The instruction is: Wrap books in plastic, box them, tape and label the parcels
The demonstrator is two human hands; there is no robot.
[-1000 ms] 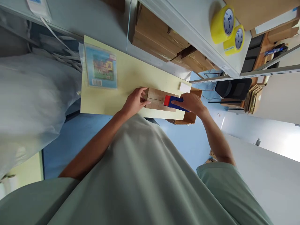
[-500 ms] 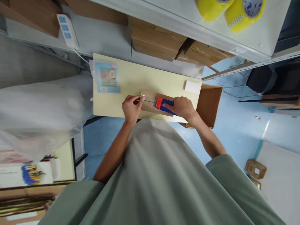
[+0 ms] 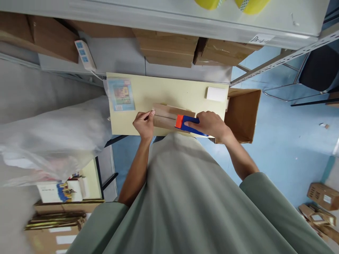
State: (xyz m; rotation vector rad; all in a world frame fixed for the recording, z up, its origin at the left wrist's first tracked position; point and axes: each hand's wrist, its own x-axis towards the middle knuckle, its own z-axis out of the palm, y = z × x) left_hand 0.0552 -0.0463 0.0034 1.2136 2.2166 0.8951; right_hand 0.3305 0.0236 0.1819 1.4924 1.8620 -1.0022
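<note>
A narrow brown cardboard box (image 3: 164,116) lies on the pale yellow table (image 3: 169,90), a dark seam running along its top. My right hand (image 3: 210,124) grips a blue tape dispenser with an orange-red head (image 3: 191,124), held over the right half of the box. At the box's left end is my left hand (image 3: 144,123), thumb and forefinger pinched together; what lies between them is too small to make out. Part of the box's right end is hidden behind the dispenser.
A blue picture packet (image 3: 121,94) and a white block (image 3: 216,94) rest on the table. An open carton (image 3: 242,116) stands off its right end. Beyond the far edge are a power strip (image 3: 85,55) and cartons (image 3: 169,47) beneath a shelf (image 3: 169,14). Left is a plastic-wrapped bundle (image 3: 58,130).
My left hand has shifted slightly left, off the top of the box to its end. The dispenser stays over the box in my right hand. The camera view has tilted and shifted.
</note>
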